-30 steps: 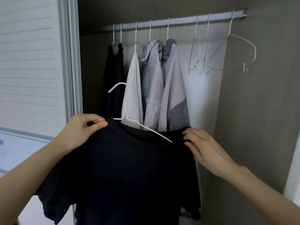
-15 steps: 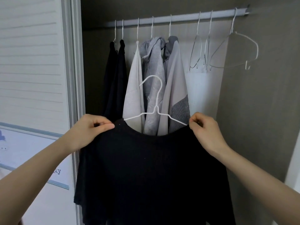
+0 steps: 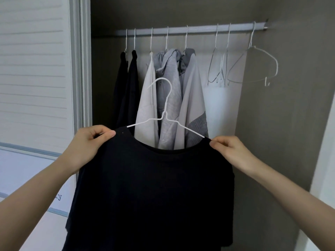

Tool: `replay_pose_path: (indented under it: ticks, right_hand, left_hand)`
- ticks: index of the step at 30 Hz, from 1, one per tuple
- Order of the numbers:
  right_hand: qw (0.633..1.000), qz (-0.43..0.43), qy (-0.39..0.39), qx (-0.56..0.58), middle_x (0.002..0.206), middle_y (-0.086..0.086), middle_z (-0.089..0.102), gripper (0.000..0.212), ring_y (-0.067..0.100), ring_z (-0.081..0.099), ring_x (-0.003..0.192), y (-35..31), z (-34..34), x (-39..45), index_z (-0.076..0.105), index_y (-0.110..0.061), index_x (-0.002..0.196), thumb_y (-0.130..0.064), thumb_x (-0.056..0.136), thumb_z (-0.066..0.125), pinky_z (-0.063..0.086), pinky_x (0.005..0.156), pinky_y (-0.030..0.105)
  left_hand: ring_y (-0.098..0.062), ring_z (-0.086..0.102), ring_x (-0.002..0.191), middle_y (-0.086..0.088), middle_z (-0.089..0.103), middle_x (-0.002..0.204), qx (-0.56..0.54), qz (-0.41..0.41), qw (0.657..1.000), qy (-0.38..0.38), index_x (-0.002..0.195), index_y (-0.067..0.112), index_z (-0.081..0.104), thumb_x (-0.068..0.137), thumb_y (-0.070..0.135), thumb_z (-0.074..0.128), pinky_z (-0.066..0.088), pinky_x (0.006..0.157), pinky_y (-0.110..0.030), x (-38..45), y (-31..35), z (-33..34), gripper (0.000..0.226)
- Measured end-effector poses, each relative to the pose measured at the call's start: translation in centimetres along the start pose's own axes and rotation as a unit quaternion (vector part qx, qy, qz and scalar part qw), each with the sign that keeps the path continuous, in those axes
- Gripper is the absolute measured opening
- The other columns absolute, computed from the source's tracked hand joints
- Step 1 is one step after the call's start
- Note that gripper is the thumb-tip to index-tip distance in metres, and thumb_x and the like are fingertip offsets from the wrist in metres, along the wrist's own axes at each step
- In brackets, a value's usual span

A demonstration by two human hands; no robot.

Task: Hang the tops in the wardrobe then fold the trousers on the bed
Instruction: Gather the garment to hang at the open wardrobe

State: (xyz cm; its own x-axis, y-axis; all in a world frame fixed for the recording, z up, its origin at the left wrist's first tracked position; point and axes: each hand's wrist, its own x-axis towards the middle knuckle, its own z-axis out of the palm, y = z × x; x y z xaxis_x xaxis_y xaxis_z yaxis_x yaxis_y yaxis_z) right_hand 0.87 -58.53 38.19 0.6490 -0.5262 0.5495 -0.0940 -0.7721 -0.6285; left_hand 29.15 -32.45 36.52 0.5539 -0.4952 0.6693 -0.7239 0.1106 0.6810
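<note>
A black T-shirt hangs spread in front of me on a white wire hanger, whose hook stands upright above the neckline. My left hand pinches the shirt's left shoulder. My right hand pinches the right shoulder where the hanger's arm goes into the fabric. Both hands hold the shirt below the wardrobe rail. The shirt's lower hem is out of view.
Two dark tops, a white top and two grey tops hang on the rail. Three empty wire hangers hang at its right end. A louvred sliding door stands at left, the wardrobe's side wall at right.
The hanger swung from tilted to upright inside the neckline. My right hand moved from open near the shoulder to pinching it. The shirt now hangs straight and spread.
</note>
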Motion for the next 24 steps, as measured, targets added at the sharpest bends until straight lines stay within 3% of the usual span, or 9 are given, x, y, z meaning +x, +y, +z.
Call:
replay_pose_path:
  ticks: [3,8,11,15,18,20,21,22,24]
  right_hand:
    - [1.0,0.003,-0.01,0.014,0.049,-0.012,0.043,0.04,0.001,0.037,0.046,-0.4,-0.5,-0.7,0.058,-0.023,0.056,-0.014,0.096,0.054,0.03,0.046,0.015]
    - [0.998,0.054,-0.001,0.016,0.056,0.001,0.043,0.032,0.011,0.04,0.052,-1.9,-2.6,-1.8,0.055,-0.007,0.063,-0.012,0.094,0.054,0.03,0.054,0.026]
    - [0.991,0.109,-0.019,0.072,0.058,0.002,0.053,0.036,0.013,0.051,0.053,-3.1,-4.9,-3.6,0.062,-0.016,0.057,-0.008,0.092,0.054,0.039,0.053,0.024]
    - [0.979,0.178,0.007,0.098,0.071,0.009,0.07,0.031,0.02,0.068,0.064,-5.0,-8.7,-5.7,0.073,-0.014,0.065,-0.008,0.089,0.055,0.052,0.061,0.024]
    - [0.974,0.214,0.046,0.056,0.079,0.009,0.072,0.024,0.023,0.069,0.075,-6.1,-11.0,-7.3,0.073,-0.016,0.071,-0.012,0.089,0.057,0.05,0.069,0.029]
    - [0.97,0.231,0.07,0.034,0.078,0.007,0.073,0.024,0.021,0.07,0.074,-6.6,-12.1,-8.2,0.075,-0.017,0.07,-0.014,0.089,0.06,0.05,0.069,0.029]
    - [0.968,0.238,0.081,0.024,0.073,0.006,0.074,0.028,0.019,0.071,0.069,-6.8,-12.9,-8.8,0.075,-0.018,0.065,-0.014,0.089,0.061,0.05,0.066,0.028]
    - [0.965,0.248,0.083,0.02,0.07,0.004,0.074,0.031,0.017,0.071,0.065,-7.0,-13.2,-9.1,0.075,-0.02,0.062,-0.014,0.089,0.061,0.052,0.063,0.027]
    - [0.957,0.277,0.084,0.004,0.072,0.006,0.074,0.031,0.017,0.072,0.064,-7.4,-14.2,-9.8,0.075,-0.016,0.064,-0.014,0.091,0.058,0.054,0.062,0.027]
  left_hand:
    - [-0.001,0.068,0.077,0.009,0.074,0.083,-0.014,-0.006,1.0,-0.016,0.08,0.035,0.075,0.094,0.028,0.062,0.048,0.071,-0.022,0.2,0.1,0.4,0.02]
    - [-0.008,0.072,0.08,0.003,0.075,0.085,-0.036,0.005,0.995,-0.091,0.082,0.03,0.077,0.092,0.029,0.062,0.053,0.066,-0.017,0.9,1.5,2.4,0.018]
    - [-0.013,0.073,0.084,0.0,0.076,0.089,-0.061,-0.014,0.986,-0.151,0.085,0.025,0.079,0.087,0.041,0.062,0.056,0.074,-0.022,1.7,1.9,3.9,0.023]
    - [-0.015,0.074,0.085,-0.002,0.077,0.089,-0.053,-0.065,0.967,-0.239,0.087,0.019,0.08,0.083,0.063,0.052,0.055,0.082,-0.027,3.8,2.5,6.9,0.052]
    - [-0.02,0.07,0.082,-0.004,0.075,0.084,-0.094,-0.062,0.972,-0.204,0.083,0.013,0.079,0.098,0.044,0.049,0.051,0.073,-0.018,6.7,3.7,11.2,0.046]
    - [-0.03,0.064,0.086,-0.012,0.07,0.092,-0.051,0.03,0.983,-0.176,0.09,0.007,0.073,0.099,0.009,0.054,0.052,0.072,-0.019,8.3,4.4,14.2,0.022]
    - [-0.032,0.062,0.093,-0.014,0.068,0.103,0.027,0.128,0.979,-0.159,0.1,0.006,0.071,0.094,-0.001,0.056,0.051,0.08,-0.025,9.1,5.1,16.1,0.018]
    - [-0.033,0.06,0.104,-0.014,0.064,0.117,0.131,0.234,0.955,-0.13,0.113,0.006,0.068,0.088,-0.007,0.058,0.048,0.089,-0.032,9.7,5.5,17.3,0.03]
    - [-0.036,0.04,0.136,-0.007,0.049,0.145,0.309,0.395,0.86,-0.092,0.135,0.014,0.055,0.081,-0.007,0.059,0.036,0.106,-0.044,10.4,7.0,19.7,0.058]
